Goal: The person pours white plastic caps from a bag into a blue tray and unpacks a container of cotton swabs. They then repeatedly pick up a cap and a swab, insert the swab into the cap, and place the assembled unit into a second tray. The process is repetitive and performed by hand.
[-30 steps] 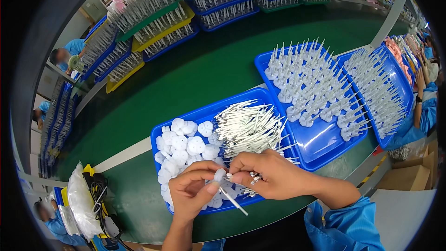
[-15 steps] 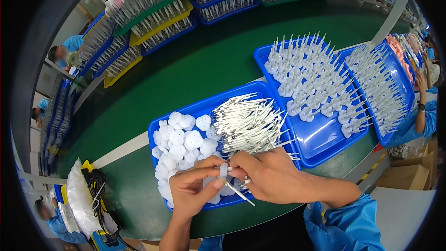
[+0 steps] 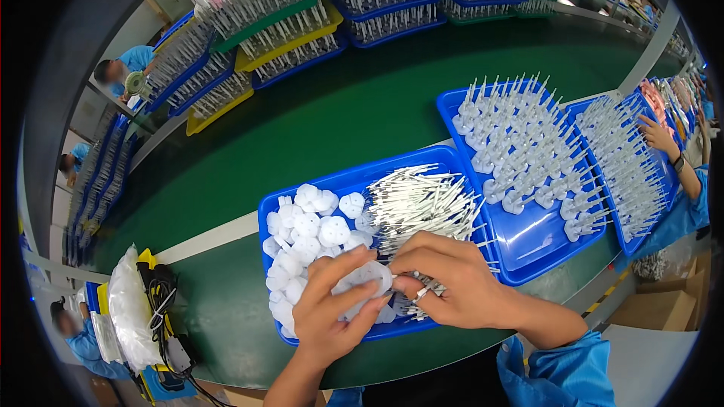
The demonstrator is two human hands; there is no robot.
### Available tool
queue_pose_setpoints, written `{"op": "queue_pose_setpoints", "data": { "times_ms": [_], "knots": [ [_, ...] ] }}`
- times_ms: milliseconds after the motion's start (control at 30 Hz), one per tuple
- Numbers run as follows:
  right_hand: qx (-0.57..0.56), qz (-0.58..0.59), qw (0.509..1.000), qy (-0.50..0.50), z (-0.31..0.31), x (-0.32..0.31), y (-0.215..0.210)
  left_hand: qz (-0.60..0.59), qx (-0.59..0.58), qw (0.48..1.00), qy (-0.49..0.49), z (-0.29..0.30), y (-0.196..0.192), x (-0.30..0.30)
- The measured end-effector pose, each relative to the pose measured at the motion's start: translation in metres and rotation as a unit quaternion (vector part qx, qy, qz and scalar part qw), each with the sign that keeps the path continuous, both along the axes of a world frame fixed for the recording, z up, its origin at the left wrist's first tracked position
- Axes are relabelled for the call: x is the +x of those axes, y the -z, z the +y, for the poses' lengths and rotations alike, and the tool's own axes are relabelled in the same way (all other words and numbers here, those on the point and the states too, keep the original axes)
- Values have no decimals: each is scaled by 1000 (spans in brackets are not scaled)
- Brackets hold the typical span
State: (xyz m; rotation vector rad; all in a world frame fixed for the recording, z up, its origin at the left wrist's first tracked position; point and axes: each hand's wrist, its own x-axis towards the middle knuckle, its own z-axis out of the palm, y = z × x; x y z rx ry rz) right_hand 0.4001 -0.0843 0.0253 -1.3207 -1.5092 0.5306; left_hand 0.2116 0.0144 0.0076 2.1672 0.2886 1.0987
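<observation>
My left hand [image 3: 332, 307] is closed around a translucent white plastic disc-shaped piece [image 3: 383, 279], held over the near part of a blue tray [image 3: 317, 179]. My right hand [image 3: 460, 283] meets that piece from the right, its thumb and forefinger pinched together at the edge. What lies between those fingertips is hidden. Beneath my left hand are loose lobed white plastic pieces [image 3: 307, 224], heaped in the tray's left half. A pile of thin white sticks [image 3: 426, 203] fills the right half, partly covered by my right hand.
To the right, a second blue tray [image 3: 520, 245] holds upright sticks on white bases; another full tray [image 3: 630, 173] adjoins it, under a co-worker's hand [image 3: 658, 137]. Stacked trays [image 3: 290, 38] line the far side of the green table [image 3: 302, 117]. A plastic bag [image 3: 136, 316] and black cables [image 3: 160, 301] sit at left.
The white piece has turned between my hands, and the white stick seen sticking out below it is out of sight. The whole scene has shifted slightly right and down. A co-worker's hand now reaches over the right tray.
</observation>
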Motion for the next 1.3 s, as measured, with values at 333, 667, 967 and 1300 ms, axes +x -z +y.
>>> {"op": "queue_pose_setpoints", "data": {
  "times_ms": [333,667,967,1300],
  "knots": [
    [11,24,999,-24,-1,2,3,34,55,998,-12,-4,-4,0],
    [-33,37,998,32,-17,4,-17,-82,-631,764,110,-7,-5,3],
    [-39,-83,958,271,-90,34,5,138,-219,966,-28,-4,-23,-6],
    [-176,-183,861,440,-102,111,43,400,30,878,-260,18,-20,-18]
  ]
}}
